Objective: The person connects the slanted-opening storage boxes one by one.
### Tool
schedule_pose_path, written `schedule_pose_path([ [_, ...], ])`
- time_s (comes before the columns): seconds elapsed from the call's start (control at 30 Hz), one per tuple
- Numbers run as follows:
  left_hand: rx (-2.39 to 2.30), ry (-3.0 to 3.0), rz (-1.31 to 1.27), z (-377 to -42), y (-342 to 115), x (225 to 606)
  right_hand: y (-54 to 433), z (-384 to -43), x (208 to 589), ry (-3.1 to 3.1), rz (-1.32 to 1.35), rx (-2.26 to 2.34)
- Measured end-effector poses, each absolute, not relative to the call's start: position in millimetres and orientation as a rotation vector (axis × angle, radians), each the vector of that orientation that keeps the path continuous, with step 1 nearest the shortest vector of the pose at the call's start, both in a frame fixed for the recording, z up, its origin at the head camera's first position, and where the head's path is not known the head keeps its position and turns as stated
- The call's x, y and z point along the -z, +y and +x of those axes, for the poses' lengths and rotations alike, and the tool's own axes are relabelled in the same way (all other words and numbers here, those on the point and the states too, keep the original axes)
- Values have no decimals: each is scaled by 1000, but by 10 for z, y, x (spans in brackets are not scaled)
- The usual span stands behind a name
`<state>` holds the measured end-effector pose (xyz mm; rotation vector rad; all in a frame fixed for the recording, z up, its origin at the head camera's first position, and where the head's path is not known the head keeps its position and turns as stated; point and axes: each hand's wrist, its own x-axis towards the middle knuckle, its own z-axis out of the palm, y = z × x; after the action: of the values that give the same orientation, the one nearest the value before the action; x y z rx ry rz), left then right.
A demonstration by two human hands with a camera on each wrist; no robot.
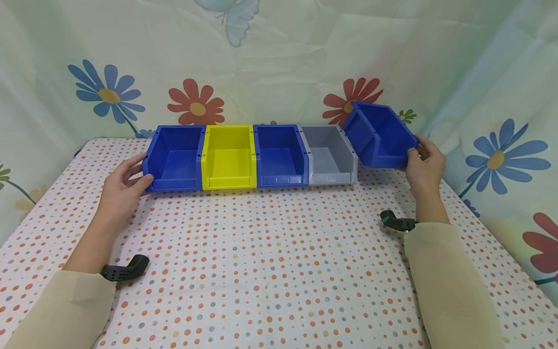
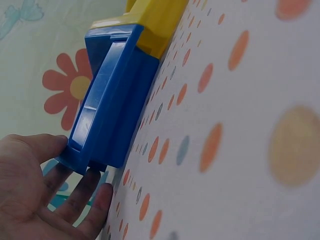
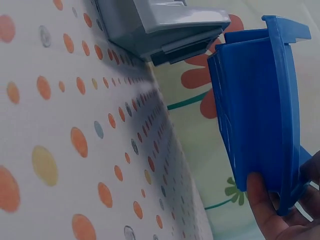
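Note:
My right hand [image 1: 425, 167] grips a blue storage bin [image 1: 385, 133] by its right side, thumb at the front edge. That bin is tilted and raised off the table, just right of the grey bin [image 1: 329, 155]; the right wrist view shows its underside [image 3: 255, 115]. At the other end, my left hand [image 1: 124, 186] holds the leftmost blue bin [image 1: 178, 165] at its front left corner, with the thumb on the front and the fingers along the side. Between them in the row sit a yellow bin [image 1: 231, 162] and another blue bin [image 1: 281, 162], side by side.
A dotted tablecloth [image 1: 261, 261] covers the table under the row and in front of it. Behind hangs a pale curtain [image 1: 279, 72] printed with flowers. Dark wrist straps [image 1: 126, 269] sit at both sleeves.

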<state>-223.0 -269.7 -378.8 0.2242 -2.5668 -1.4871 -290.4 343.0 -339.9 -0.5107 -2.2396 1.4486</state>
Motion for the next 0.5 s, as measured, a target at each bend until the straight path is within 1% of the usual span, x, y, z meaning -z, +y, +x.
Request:
schedule_pose_path([
  [0.5, 1473, -2569, 216, -2227, -2695, 3780, 3375, -2893, 3407, -2252, -532, -1277],
])
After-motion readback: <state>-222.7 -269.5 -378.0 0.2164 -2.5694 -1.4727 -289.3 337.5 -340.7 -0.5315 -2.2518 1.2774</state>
